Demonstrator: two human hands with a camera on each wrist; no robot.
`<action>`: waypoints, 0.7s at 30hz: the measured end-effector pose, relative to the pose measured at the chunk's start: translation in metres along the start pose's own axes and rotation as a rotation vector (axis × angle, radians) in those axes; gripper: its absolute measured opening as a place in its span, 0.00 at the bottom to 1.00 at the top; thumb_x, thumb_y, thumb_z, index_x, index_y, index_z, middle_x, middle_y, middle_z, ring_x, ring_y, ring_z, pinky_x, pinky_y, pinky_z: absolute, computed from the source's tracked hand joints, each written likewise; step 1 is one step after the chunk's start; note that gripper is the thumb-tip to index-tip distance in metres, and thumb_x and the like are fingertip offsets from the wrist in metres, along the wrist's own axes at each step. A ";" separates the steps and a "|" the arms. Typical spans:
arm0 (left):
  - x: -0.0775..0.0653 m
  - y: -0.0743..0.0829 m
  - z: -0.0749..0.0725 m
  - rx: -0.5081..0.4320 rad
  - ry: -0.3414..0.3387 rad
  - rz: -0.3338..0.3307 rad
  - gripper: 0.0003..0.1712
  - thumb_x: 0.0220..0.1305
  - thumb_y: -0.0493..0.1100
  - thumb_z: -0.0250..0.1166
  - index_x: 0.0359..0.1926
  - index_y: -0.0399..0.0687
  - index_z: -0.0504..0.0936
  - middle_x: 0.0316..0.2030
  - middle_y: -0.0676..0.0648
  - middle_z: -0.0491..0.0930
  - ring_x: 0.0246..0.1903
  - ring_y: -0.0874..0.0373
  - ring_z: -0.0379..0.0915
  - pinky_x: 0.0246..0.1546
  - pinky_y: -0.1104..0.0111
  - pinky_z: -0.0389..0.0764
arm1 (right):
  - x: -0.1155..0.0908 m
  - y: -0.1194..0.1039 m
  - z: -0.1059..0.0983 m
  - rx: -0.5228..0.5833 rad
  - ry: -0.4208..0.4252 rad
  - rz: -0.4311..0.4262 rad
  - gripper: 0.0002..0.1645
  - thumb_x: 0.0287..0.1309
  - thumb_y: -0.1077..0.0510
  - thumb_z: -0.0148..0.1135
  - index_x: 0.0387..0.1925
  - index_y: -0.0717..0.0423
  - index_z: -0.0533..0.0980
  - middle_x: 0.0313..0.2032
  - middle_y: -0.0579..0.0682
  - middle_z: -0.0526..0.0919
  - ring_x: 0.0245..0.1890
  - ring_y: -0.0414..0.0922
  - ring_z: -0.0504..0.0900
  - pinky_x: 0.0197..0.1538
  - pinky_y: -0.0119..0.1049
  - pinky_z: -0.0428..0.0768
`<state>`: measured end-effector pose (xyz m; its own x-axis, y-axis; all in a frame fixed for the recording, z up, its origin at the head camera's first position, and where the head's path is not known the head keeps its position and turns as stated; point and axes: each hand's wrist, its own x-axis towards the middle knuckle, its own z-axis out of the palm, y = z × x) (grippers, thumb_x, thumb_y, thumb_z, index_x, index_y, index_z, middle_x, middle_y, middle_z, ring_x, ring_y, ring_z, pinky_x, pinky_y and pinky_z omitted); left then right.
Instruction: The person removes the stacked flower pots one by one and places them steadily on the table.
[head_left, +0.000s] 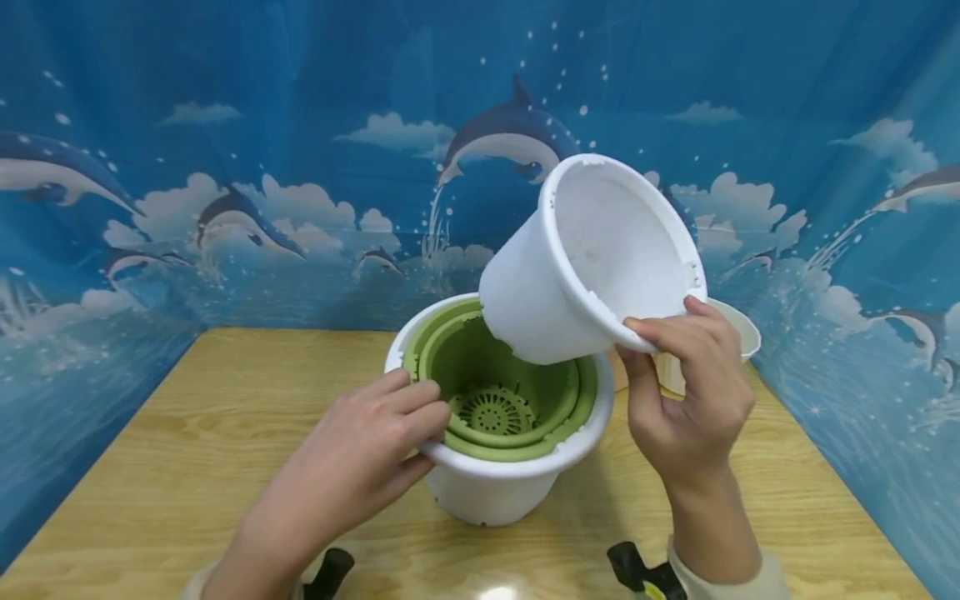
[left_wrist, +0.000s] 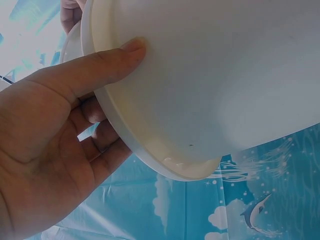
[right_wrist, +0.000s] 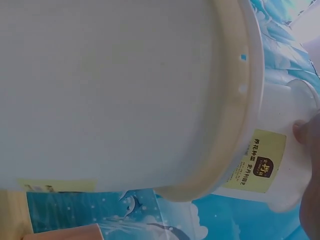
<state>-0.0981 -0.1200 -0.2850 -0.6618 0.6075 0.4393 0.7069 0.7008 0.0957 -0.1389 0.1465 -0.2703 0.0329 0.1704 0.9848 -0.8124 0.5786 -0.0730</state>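
Observation:
A large white flowerpot (head_left: 487, 492) stands on the table with green slotted liner pots (head_left: 491, 333) nested inside it. My left hand (head_left: 378, 437) grips its near-left rim, fingers curled over the edge. In the left wrist view the thumb of the left hand (left_wrist: 55, 125) lies along the pot's outer wall. Over the nested pots my right hand (head_left: 693, 383) holds a smaller white flowerpot (head_left: 540, 283), pinching its rim between thumb and fingers. This pot is tilted, its mouth facing up and right. A yellow label (right_wrist: 257, 160) with dark print shows on its side in the right wrist view.
Behind the right hand stands another white pot (head_left: 742, 329), partly hidden. An orange-brown object (right_wrist: 65, 234) shows low in the right wrist view. The wooden table (head_left: 225, 417) ends against a blue dolphin-print backdrop (head_left: 337, 167) at the back and sides.

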 end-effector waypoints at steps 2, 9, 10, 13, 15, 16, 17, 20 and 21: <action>0.000 0.000 0.000 -0.001 0.005 0.005 0.17 0.47 0.44 0.80 0.33 0.60 0.78 0.36 0.62 0.77 0.35 0.65 0.65 0.34 0.71 0.75 | -0.001 0.003 0.000 -0.012 0.009 0.002 0.22 0.61 0.50 0.69 0.27 0.68 0.81 0.24 0.63 0.82 0.30 0.58 0.77 0.61 0.51 0.76; 0.000 0.000 0.001 0.005 0.013 0.015 0.17 0.47 0.44 0.80 0.32 0.59 0.78 0.36 0.62 0.78 0.35 0.64 0.66 0.34 0.71 0.76 | -0.005 0.017 -0.001 -0.055 0.056 0.014 0.17 0.59 0.53 0.71 0.29 0.66 0.82 0.25 0.63 0.82 0.28 0.60 0.77 0.57 0.58 0.76; 0.000 0.000 0.001 0.006 0.014 0.015 0.17 0.47 0.44 0.80 0.32 0.59 0.78 0.35 0.62 0.78 0.35 0.64 0.66 0.34 0.71 0.76 | -0.005 0.019 -0.001 -0.063 0.064 0.018 0.17 0.58 0.53 0.71 0.28 0.66 0.82 0.24 0.63 0.82 0.27 0.60 0.77 0.57 0.58 0.76; 0.000 0.000 0.002 0.011 0.021 0.018 0.17 0.47 0.44 0.80 0.31 0.58 0.79 0.35 0.62 0.77 0.35 0.64 0.66 0.34 0.72 0.76 | -0.007 0.020 -0.001 -0.090 0.087 0.041 0.18 0.58 0.53 0.71 0.28 0.67 0.81 0.25 0.63 0.82 0.27 0.59 0.77 0.58 0.56 0.76; -0.001 0.000 0.002 0.015 0.029 0.022 0.17 0.46 0.44 0.81 0.31 0.58 0.78 0.34 0.62 0.77 0.34 0.64 0.65 0.33 0.72 0.75 | -0.007 0.020 -0.001 -0.102 0.100 0.059 0.19 0.57 0.53 0.72 0.27 0.68 0.81 0.25 0.64 0.82 0.28 0.58 0.77 0.59 0.54 0.76; -0.001 0.000 0.003 0.016 0.033 0.024 0.17 0.46 0.44 0.81 0.30 0.58 0.78 0.34 0.62 0.76 0.34 0.64 0.65 0.33 0.72 0.75 | -0.007 0.020 -0.001 -0.107 0.105 0.067 0.19 0.57 0.54 0.72 0.27 0.69 0.80 0.25 0.64 0.82 0.28 0.57 0.77 0.59 0.53 0.76; -0.001 0.000 0.003 0.016 0.039 0.026 0.17 0.46 0.44 0.81 0.30 0.58 0.78 0.33 0.61 0.76 0.34 0.64 0.65 0.33 0.72 0.74 | -0.008 0.020 -0.001 -0.111 0.110 0.074 0.18 0.57 0.54 0.72 0.27 0.69 0.80 0.25 0.64 0.82 0.28 0.57 0.78 0.59 0.52 0.76; -0.001 0.000 0.004 0.016 0.050 0.030 0.17 0.46 0.43 0.81 0.30 0.58 0.78 0.33 0.61 0.76 0.33 0.63 0.65 0.33 0.72 0.74 | -0.009 0.023 -0.001 -0.121 0.118 0.079 0.16 0.56 0.56 0.72 0.27 0.68 0.80 0.25 0.64 0.82 0.29 0.57 0.78 0.58 0.53 0.76; -0.001 0.000 0.004 0.015 0.051 0.030 0.17 0.46 0.43 0.81 0.30 0.58 0.78 0.33 0.61 0.77 0.34 0.63 0.65 0.33 0.72 0.75 | -0.010 0.025 -0.001 -0.123 0.119 0.077 0.15 0.55 0.57 0.72 0.27 0.68 0.81 0.25 0.64 0.82 0.28 0.58 0.78 0.58 0.54 0.76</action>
<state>-0.0980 -0.1191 -0.2888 -0.6264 0.6088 0.4869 0.7221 0.6885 0.0681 -0.1591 0.1597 -0.2820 0.0479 0.3072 0.9504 -0.7381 0.6520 -0.1735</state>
